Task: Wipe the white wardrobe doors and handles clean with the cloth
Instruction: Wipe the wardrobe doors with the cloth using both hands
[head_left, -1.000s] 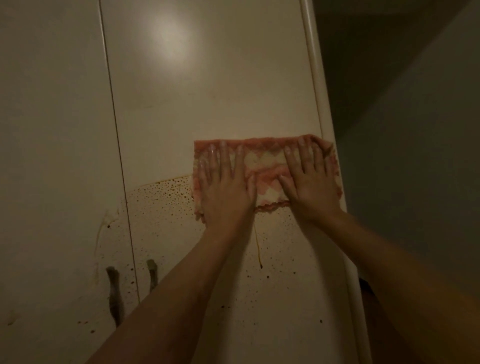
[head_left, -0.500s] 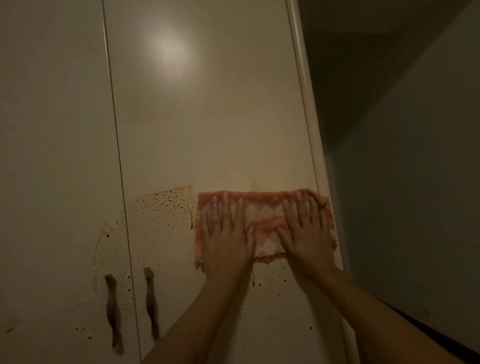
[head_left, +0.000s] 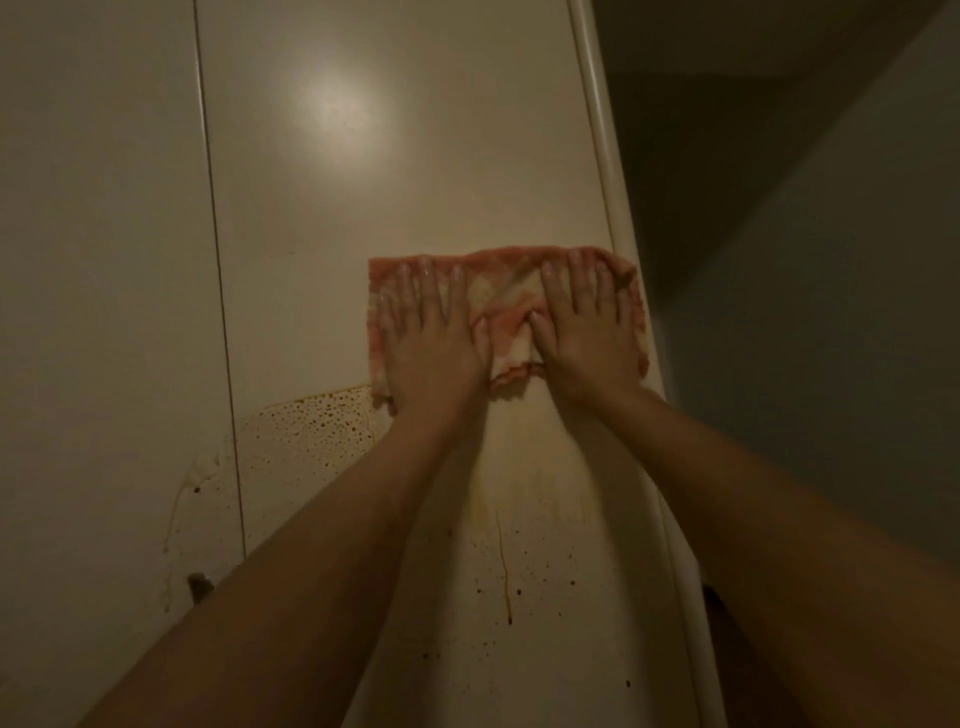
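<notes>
The cloth (head_left: 506, 322), pink and cream, is lying spread flat against the right-hand wardrobe door (head_left: 415, 156), under both palms. The left hand (head_left: 434, 353) and the right hand (head_left: 587, 348) are each pressing it with fingers straight and slightly fanned; neither is gripping or pinching anything. That is the first risk: with only flat pressure pinning it, the cloth is likely to slide out and drop if either palm eases off. Beyond the right hand's little finger the cloth is overhanging the rounded door edge (head_left: 608, 208), so a sideways stroke could bunch it there. Below the wrists a thin brown drip (head_left: 503, 566) is running down the panel, which suggests a wet cloth could send dirty water over the lower door. Down and to the left of the left hand, brown speckles (head_left: 311, 421) are covering the panel, and a soiled cloth may smear rather than lift them. A handle (head_left: 200, 587) is showing only partly, beside the left forearm.
</notes>
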